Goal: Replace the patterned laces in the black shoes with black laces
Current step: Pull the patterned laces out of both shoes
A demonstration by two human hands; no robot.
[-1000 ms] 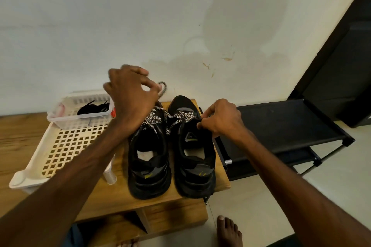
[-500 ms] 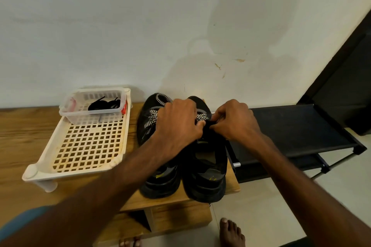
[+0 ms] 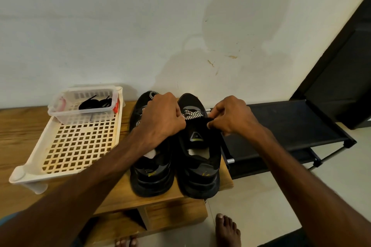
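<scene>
On the wooden bench (image 3: 20,126) against the stained, pale wall, the two black shoes stood side by side, heels toward you. The left shoe (image 3: 152,178) and the right shoe (image 3: 198,176) were both chunky, thick-soled and matte, with pale insoles showing. The patterned laces (image 3: 191,114) were flat woven bands in black-and-white chevrons, threaded across both shoes near the toes. Your left hand (image 3: 160,120) lay over the left shoe's lacing, its fingers clenched on the patterned band where it ran across to the right shoe. Your right hand (image 3: 232,116) pinched the soft black top edge of the right shoe's tongue between thumb and forefinger. That tongue carried a grey triangular emblem (image 3: 195,136) — its mark was too small to read. The black laces (image 3: 96,103) lay coiled in a small clear slotted basket (image 3: 80,119), which sat at the far end of a cream plastic tray (image 3: 28,168) with a square-holed lattice floor, left of the shoes. To the right stood a black fabric-shelved rack (image 3: 291,122) on thin metal tubes.
</scene>
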